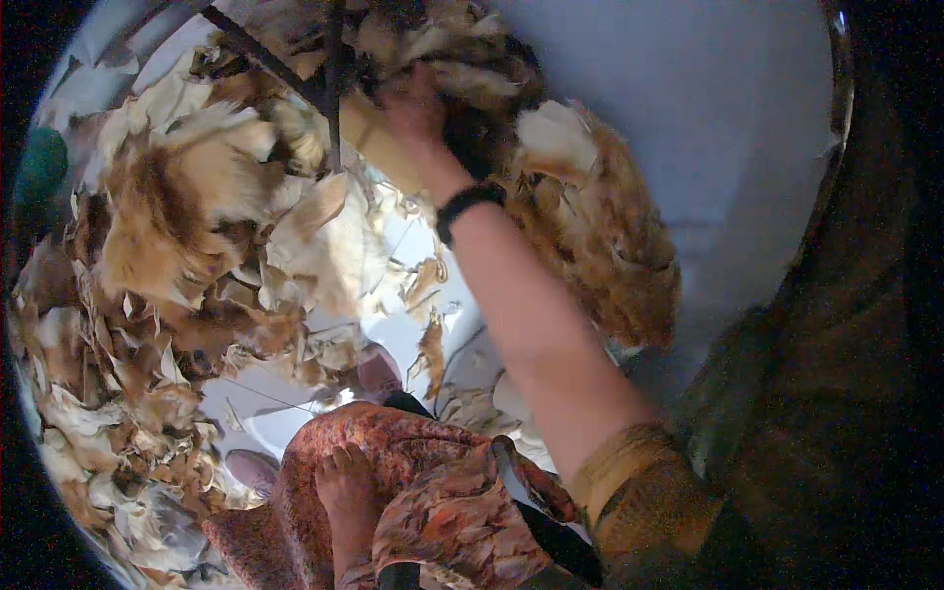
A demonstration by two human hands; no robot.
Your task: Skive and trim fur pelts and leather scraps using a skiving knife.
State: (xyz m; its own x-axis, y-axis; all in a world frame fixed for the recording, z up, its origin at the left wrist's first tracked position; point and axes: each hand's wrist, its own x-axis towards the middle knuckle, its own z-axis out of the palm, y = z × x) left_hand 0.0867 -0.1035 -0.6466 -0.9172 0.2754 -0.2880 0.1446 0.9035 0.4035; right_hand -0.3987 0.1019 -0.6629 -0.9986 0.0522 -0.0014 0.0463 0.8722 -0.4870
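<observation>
My right hand (413, 108), blurred, reaches to the top middle among pieces of brown and cream fur (462, 49). Its fingers are too smeared to show whether they grip anything. A tan, board-like piece (379, 143) lies beside it, next to dark thin bars (332, 88). My right wrist wears a black band (470, 206). Below the forearm's right side is a large reddish-brown furry piece (610, 226) with a pale end. My left hand (346, 482) rests on the red patterned cloth (339, 433) over my lap, fingers laid out, holding nothing.
A heap of fur scraps (187, 216), brown and cream, spreads over the left side. Two pinkish shoes (379, 372) show beside the patterned cloth. Pale floor (270, 398) shows between scraps. A rounded green thing (41, 165) is at the far left; a grey-blue surface (688, 118) fills the upper right.
</observation>
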